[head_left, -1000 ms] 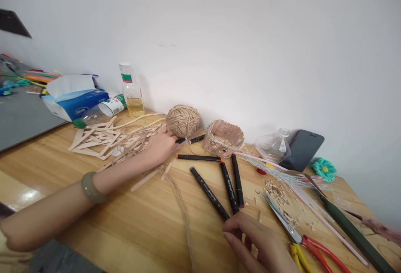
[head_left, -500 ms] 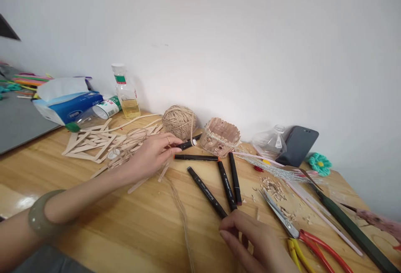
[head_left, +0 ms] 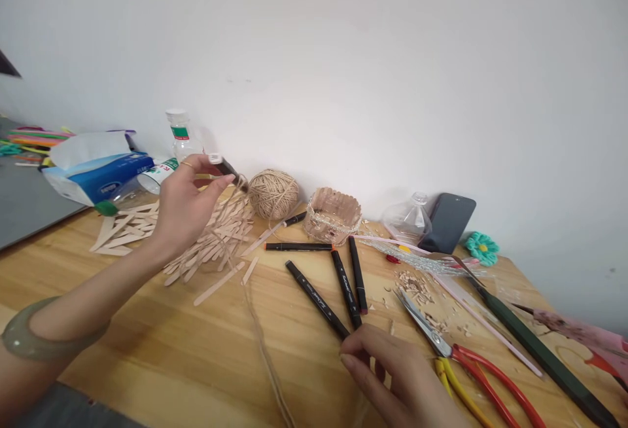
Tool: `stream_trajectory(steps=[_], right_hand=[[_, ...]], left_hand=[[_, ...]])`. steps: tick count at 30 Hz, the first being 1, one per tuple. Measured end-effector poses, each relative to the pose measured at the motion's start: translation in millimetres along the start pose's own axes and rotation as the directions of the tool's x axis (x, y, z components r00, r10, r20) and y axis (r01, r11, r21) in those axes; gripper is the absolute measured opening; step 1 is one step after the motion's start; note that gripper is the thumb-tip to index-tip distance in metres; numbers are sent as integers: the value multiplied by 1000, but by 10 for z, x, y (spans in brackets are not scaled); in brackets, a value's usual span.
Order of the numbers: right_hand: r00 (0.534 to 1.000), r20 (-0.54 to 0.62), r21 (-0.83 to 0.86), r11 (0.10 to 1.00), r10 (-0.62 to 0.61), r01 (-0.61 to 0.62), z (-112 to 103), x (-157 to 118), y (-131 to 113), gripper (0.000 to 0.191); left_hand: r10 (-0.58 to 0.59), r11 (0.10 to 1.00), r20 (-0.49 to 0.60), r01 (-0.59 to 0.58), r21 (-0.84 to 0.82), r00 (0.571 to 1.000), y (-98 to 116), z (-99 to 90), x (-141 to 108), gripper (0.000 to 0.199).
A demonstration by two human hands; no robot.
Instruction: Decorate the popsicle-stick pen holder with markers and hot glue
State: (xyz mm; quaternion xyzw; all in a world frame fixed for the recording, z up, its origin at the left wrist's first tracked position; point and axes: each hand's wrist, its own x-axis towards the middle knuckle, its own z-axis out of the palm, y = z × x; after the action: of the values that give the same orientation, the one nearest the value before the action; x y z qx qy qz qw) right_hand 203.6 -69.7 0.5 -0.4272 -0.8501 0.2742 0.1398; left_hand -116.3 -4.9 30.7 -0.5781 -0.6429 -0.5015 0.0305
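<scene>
My left hand [head_left: 189,202] is raised over the craft sticks, closed around a black marker [head_left: 226,169] whose pale end points up and left. Twine [head_left: 241,183] hangs by the marker's lower end. My right hand [head_left: 392,375] rests low on the table with curled fingers pressed together. Its fingertips meet the near end of another black marker [head_left: 316,297]; what they pinch, if anything, is hidden. Close by lie more markers, one upright in view [head_left: 346,289], one at its right [head_left: 358,275] and one crosswise [head_left: 298,247].
A twine ball [head_left: 273,194], a stick-walled basket [head_left: 333,215] and a phone [head_left: 449,222] stand along the wall. Scissors [head_left: 441,343] with red handles lie right of my right hand, near wood shavings [head_left: 415,287]. Popsicle sticks [head_left: 216,241] and a tissue pack [head_left: 105,176] are at left.
My left hand has lifted a marker from beside the twine ball and moved up and left. Twine over the stick pile has shifted. My right hand stays almost in place.
</scene>
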Motion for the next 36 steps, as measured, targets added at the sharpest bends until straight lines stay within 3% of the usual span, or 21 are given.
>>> stream_trajectory(steps=[2, 4, 7, 10, 11, 13, 15, 17, 19, 20, 23, 24, 25, 29, 36], right_hand=[[1000, -21, 11, 1000, 6, -6, -18, 0, -16, 18], [997, -72, 33, 999, 10, -8, -31, 0, -19, 18], [984, -172, 68, 997, 36, -24, -44, -9, -2, 14], [966, -244, 145, 988, 87, -52, -48, -17, 11, 14], [957, -266, 200, 978, 114, -61, -48, -17, 8, 18], [942, -292, 336, 940, 167, -63, -49, -14, -11, 30], [944, -266, 430, 901, 195, -65, -54, -14, -38, 41], [967, -182, 438, 895, 179, -84, -69, -24, -62, 40], [984, -88, 409, 906, 156, -107, -99, -51, -75, 30], [987, -54, 400, 909, 149, -115, -119, -70, -77, 26], [983, -28, 412, 898, 182, -155, -195, -140, -71, 25], [978, -27, 412, 894, 206, -176, -220, -164, -66, 26], [974, -20, 404, 892, 227, -200, -242, -184, -61, 27], [971, 24, 268, 934, 237, -235, -262, -208, -55, 27], [999, 8, -75, 996, 39, -38, -146, -173, -69, 18]], left_hand=[[5, 971, -18, -10, -239, 1000, 77, 0, -41, 43], [40, 944, -25, -46, -328, 999, 187, 13, -98, 42], [190, 964, -104, -205, -168, 976, 355, 82, -182, 28], [432, 901, -58, -427, 80, 900, 485, 231, -277, 18], [522, 849, -3, -520, 94, 853, 527, 292, -322, 18], [724, 688, 44, -726, 21, 688, 625, 405, -447, 17], [820, 573, 46, -817, -61, 571, 745, 488, -605, 18], [931, 365, 67, -917, -163, 359, 859, 527, -756, 15], [963, 268, 51, -935, -233, 264, 926, 526, -852, 19], [959, 284, 57, -929, -238, 278, 932, 516, -871, 22], [883, 467, 145, -864, -186, 446, 859, 468, -826, 35], [848, 523, 198, -835, -168, 491, 820, 454, -793, 41], [824, 553, 252, -817, -160, 508, 783, 443, -760, 44], [829, 506, 360, -849, -152, 429, 734, 431, -706, 42], [877, 297, 407, -954, -42, 255, 860, 410, -837, 41]])
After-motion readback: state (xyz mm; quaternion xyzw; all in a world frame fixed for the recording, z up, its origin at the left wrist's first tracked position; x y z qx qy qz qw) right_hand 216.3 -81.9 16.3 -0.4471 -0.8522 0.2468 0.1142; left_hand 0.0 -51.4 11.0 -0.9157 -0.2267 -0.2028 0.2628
